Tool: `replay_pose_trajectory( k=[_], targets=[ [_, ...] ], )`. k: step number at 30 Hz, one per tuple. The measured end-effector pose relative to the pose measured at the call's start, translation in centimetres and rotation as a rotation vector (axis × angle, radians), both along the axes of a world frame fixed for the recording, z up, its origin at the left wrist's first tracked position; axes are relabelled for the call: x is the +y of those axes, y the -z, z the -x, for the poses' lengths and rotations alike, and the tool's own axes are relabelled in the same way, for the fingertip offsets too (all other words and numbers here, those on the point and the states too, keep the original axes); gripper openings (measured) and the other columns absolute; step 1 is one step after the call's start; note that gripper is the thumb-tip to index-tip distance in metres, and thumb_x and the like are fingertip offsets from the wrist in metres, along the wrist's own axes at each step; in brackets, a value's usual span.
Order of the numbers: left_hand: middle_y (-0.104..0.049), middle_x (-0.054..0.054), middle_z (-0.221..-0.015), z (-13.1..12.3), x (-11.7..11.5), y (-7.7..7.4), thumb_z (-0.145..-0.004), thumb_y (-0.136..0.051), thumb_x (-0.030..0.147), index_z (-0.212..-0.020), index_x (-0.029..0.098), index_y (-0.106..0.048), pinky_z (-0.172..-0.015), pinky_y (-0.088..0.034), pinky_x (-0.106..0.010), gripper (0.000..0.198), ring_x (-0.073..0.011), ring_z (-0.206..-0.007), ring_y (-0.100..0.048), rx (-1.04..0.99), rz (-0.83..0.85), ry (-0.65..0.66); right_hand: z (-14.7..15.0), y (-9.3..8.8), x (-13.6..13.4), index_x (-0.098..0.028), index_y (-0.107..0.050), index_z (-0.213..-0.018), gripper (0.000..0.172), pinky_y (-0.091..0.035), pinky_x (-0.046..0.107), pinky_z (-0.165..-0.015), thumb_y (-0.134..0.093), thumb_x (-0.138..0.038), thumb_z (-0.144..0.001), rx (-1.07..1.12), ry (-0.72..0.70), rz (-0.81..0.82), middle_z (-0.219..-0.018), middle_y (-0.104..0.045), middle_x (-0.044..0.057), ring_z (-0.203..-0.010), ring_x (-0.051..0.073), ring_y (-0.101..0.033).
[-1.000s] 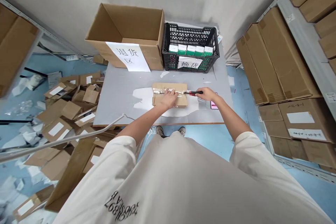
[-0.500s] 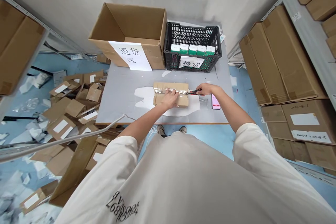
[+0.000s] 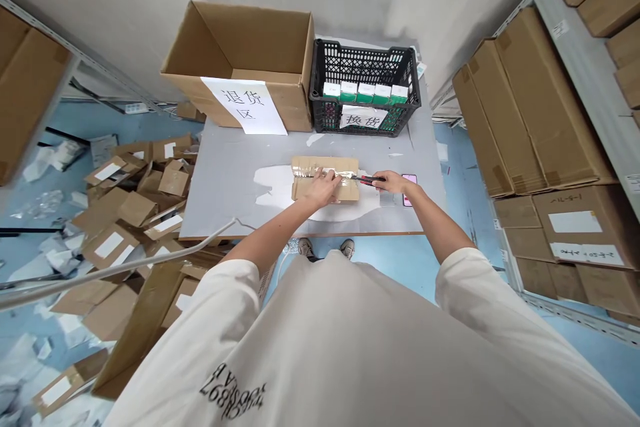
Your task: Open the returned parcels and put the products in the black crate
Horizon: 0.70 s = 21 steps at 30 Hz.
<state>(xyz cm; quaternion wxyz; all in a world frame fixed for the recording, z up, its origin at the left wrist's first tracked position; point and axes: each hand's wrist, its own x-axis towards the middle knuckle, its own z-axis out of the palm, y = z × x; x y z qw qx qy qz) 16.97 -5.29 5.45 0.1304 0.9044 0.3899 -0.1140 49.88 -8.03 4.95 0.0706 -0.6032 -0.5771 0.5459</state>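
A small cardboard box with shiny clear tape along its middle lies on a white patch of the table. My left hand rests on top of it, fingers spread over the tape. In my right hand is a black and red utility knife, gripped by its handle, its front end at the box's right side by the tape line. Whether the blade is in the tape is too small to tell. A phone with a pink screen lies beside my right wrist, partly covered by it.
At the back of the grey table stand a large open carton with a paper sign and a black plastic crate holding several green-and-white boxes. Used cartons litter the floor at left. Shelves of cartons line the right.
My right hand has come down slightly toward me, so the utility knife's handle sits lower. My left hand and the cardboard box stay in place. The view has shifted a little.
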Motion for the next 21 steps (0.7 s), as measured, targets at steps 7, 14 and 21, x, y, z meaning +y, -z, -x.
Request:
replay_pose_trajectory(
  k=[7,14,21],
  targets=[
    [-0.063,-0.019,-0.159,0.0,-0.2,-0.1,-0.097,-0.089,0.045,-0.165,0.027,-0.055,-0.142,-0.024,-0.06,0.079,-0.0386,-0.141,-0.069,-0.009,0.005,0.013,0.3,-0.2,-1.8,-0.021,-0.069,-0.093,0.058,-0.045,0.025,-0.058,-0.087,-0.076,-0.089,0.078,0.082,0.123,-0.076,-0.076,0.003,-0.063,0.015,-0.062],
    [-0.058,-0.016,-0.168,0.6,0.5,-0.2,-0.097,-0.087,0.047,-0.175,0.034,-0.044,-0.137,-0.036,-0.054,0.09,-0.0391,-0.153,-0.061,-0.058,0.053,0.006,0.1,-0.2,-3.2,-0.021,-0.069,-0.097,0.059,-0.048,0.024,-0.057,-0.089,-0.076,-0.09,0.118,0.18,0.133,-0.077,-0.079,0.004,-0.066,0.016,-0.067],
    [-0.047,-0.021,-0.179,1.1,2.1,-0.8,-0.114,-0.046,0.032,-0.173,0.021,-0.048,-0.128,-0.047,-0.054,0.06,-0.0397,-0.153,-0.059,-0.162,0.019,-0.21,-0.2,0.0,-4.5,-0.022,-0.073,-0.127,0.064,-0.055,0.03,-0.066,-0.069,-0.081,-0.103,0.041,0.351,-0.145,-0.1,-0.084,0.008,-0.071,0.019,-0.07]
  ],
)
